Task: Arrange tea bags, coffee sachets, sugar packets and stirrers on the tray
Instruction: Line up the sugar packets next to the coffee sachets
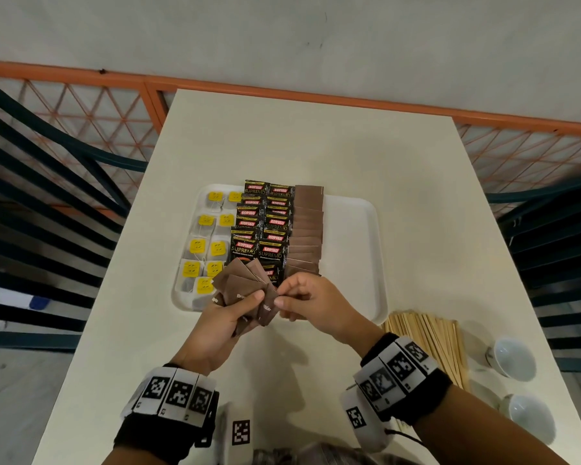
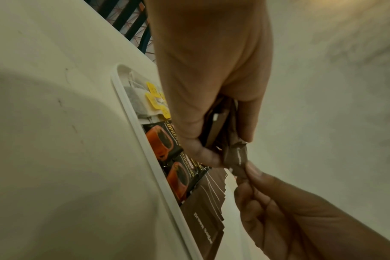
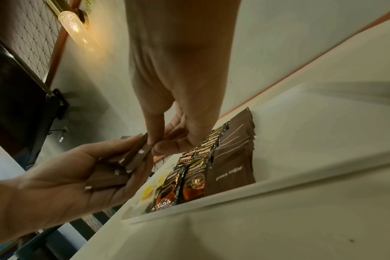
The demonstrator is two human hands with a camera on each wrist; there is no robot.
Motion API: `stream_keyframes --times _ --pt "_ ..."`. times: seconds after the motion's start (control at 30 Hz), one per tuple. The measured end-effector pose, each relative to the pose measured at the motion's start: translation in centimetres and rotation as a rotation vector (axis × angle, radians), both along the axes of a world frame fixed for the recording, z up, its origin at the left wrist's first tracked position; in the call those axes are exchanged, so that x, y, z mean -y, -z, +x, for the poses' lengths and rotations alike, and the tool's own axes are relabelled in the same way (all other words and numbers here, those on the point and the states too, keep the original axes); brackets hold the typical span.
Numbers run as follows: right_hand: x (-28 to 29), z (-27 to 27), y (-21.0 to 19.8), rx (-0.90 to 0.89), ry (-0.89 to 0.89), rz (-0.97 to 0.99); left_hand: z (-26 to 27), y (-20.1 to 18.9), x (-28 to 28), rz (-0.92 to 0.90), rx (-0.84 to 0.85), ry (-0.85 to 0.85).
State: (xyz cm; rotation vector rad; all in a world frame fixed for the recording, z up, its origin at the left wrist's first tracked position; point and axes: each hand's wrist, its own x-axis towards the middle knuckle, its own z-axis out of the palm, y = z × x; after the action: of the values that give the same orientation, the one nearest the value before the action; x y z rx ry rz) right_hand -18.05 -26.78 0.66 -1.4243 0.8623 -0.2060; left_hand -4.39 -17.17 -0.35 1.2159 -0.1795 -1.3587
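Note:
A white tray on the table carries tea bags with yellow tags at its left, black coffee sachets in two columns, and a row of brown sugar packets beside them. Over the tray's near edge my left hand grips a fanned bunch of brown sugar packets. My right hand pinches the rightmost packet of that bunch between thumb and forefinger. In the left wrist view the pinched packet sits between both hands. Wooden stirrers lie in a pile on the table right of the tray.
The tray's right part holds nothing. Two white cups lie on their sides at the table's right edge. A marker card lies near the front edge. Dark chairs flank the table, with an orange railing behind.

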Motion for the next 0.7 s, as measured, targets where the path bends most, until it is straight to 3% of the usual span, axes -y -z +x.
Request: stream_keyframes --times 0.27,0.53,0.7 --pt "0.7 -0.8 -0.2 -0.003 0.149 -0.024 0.3 0.5 -0.2 0.009 -0.066 -0.106" --pt "0.3 -0.8 0.0 0.062 0.167 0.13 0.2 0.5 0.1 0.069 -0.041 -0.142" --pt "2.4 -1.5 0.1 0.023 0.305 -0.012 0.7 0.4 -0.1 0.054 -0.011 -0.126"
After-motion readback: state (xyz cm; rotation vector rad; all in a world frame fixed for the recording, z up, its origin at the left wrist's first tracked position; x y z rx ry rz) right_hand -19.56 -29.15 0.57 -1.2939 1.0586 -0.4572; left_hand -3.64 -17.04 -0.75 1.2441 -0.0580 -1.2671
